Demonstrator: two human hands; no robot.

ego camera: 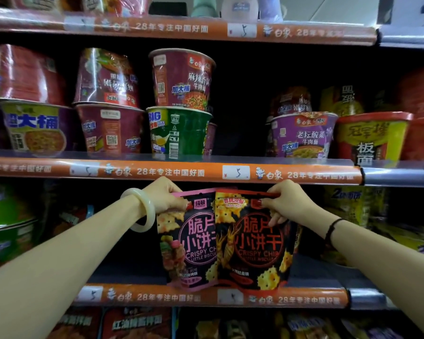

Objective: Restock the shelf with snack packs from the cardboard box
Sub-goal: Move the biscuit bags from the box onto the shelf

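Observation:
Two black snack packs stand upright side by side on the lower shelf (137, 296). The pink-trimmed pack (189, 241) is on the left, and the red-trimmed pack (255, 243) overlaps its right edge. My left hand (165, 196) pinches the top left corner of the pink pack. My right hand (285, 203) pinches the top right edge of the red pack. Both packs' bottoms rest at the shelf's front lip. The cardboard box is out of sight.
Instant noodle cups (181, 104) stand stacked on the shelf above, behind an orange price strip (171, 171). Dark shelf space lies left and right of the packs. Green cups (8, 223) stand at far left, yellow packs (348, 204) at right. More packets fill the bottom shelf (132, 324).

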